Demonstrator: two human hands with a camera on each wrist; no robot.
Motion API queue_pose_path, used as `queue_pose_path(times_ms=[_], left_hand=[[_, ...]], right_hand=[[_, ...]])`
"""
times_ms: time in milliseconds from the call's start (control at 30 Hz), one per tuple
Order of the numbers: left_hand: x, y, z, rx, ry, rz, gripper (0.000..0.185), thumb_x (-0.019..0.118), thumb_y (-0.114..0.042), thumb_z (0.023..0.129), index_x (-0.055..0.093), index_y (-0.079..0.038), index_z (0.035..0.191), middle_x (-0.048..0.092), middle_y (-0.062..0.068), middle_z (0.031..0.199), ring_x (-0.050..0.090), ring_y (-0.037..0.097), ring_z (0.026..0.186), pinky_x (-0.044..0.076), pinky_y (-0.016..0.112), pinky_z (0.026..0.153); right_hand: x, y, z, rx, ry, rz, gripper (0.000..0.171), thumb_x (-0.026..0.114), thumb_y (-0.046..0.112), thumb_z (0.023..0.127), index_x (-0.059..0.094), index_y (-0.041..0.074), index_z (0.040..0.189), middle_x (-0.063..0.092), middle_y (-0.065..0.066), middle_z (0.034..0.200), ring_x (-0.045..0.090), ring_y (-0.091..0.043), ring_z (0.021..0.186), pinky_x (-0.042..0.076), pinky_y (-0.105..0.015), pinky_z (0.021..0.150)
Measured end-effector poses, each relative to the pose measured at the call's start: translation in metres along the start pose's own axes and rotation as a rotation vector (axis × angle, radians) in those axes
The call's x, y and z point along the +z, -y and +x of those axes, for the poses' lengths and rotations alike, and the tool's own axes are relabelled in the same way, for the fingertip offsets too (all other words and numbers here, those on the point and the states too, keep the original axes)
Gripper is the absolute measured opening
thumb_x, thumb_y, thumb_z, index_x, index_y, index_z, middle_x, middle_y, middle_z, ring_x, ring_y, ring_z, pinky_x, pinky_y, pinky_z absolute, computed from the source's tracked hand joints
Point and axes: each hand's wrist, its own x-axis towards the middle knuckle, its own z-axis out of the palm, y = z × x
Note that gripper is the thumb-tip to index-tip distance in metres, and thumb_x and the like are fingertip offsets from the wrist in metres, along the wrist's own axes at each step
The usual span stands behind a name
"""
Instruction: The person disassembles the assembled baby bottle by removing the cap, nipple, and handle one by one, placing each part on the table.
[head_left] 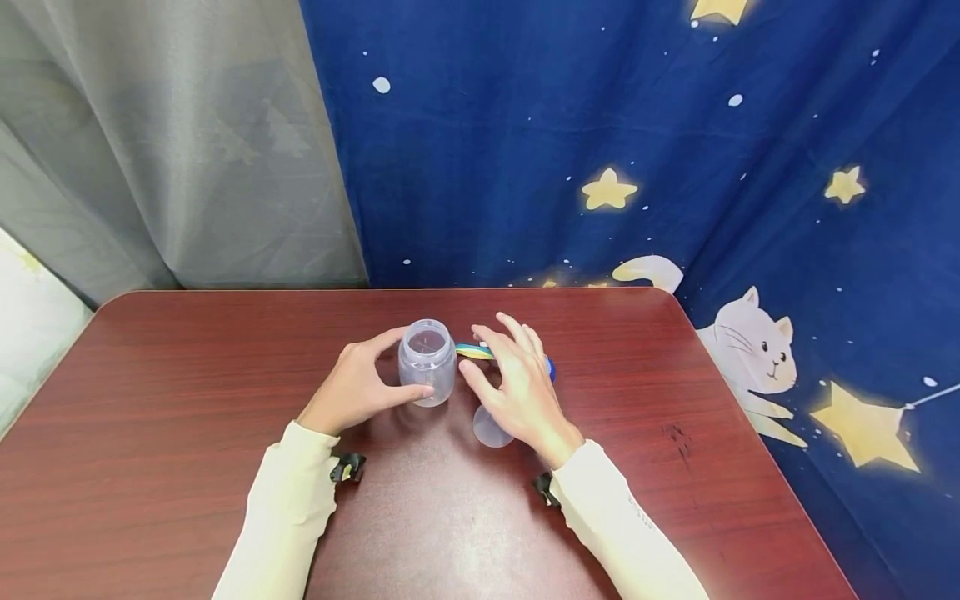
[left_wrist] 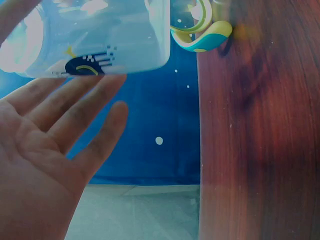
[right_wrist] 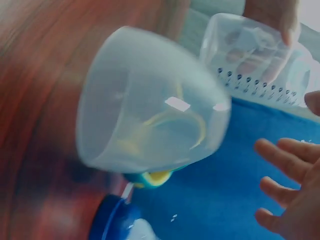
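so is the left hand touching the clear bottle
Touching. In the head view the left hand wraps the upright clear bottle, thumb tip on its near side and index finger against its far rim, with no gap showing.

Reddish-brown wooden table (head_left: 187, 433) with rounded corners; behind it, a grey curtain (head_left: 172, 142) (at left) and a dark blue cloth (head_left: 525, 125) printed with yellow stars and a white cat (head_left: 753, 342).

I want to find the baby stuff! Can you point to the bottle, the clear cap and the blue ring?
bottle (head_left: 427, 363), head view, on its clear side wall.
cap (right_wrist: 150, 107), right wrist view, on its domed wall.
blue ring (right_wrist: 111, 220), right wrist view, on its outer rim.
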Motion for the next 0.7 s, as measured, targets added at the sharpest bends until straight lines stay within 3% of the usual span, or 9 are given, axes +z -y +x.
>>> queue_pose_path(times_ms=[233, 500, 700], left_hand=[[0.000, -0.003, 0.000, 0.016, 0.148, -0.094, 0.074, 0.091, -0.039, 0.069, 0.061, -0.015, 0.132, 0.070, -0.008, 0.113, 0.068, 0.007, 0.101, 0.052, 0.038, 0.091], [-0.002, -0.001, -0.004, -0.055, 0.275, -0.129, 0.069, 0.093, -0.026, 0.068, 0.061, -0.016, 0.128, 0.071, -0.006, 0.110, 0.066, 0.005, 0.099, 0.051, 0.035, 0.090], [-0.002, 0.000, -0.004, -0.090, 0.356, -0.199, 0.069, 0.092, -0.020, 0.069, 0.059, -0.010, 0.128, 0.070, -0.001, 0.111, 0.068, 0.011, 0.098, 0.053, 0.032, 0.087]], right_hand=[[-0.008, 0.012, -0.002, -0.078, 0.035, 0.069, 0.045, 0.066, 0.040, 0.093, 0.065, 0.012, 0.129, 0.069, -0.001, 0.121, 0.046, -0.019, 0.132, 0.033, -0.048, 0.107], [-0.008, 0.016, -0.004, -0.094, 0.155, 0.052, 0.039, 0.071, 0.039, 0.091, 0.069, 0.015, 0.121, 0.070, 0.003, 0.115, 0.049, -0.021, 0.129, 0.033, -0.046, 0.108], [-0.009, 0.018, -0.005, -0.087, 0.183, 0.035, 0.039, 0.076, 0.039, 0.087, 0.073, 0.013, 0.115, 0.068, -0.002, 0.115, 0.050, -0.030, 0.132, 0.032, -0.052, 0.110]])
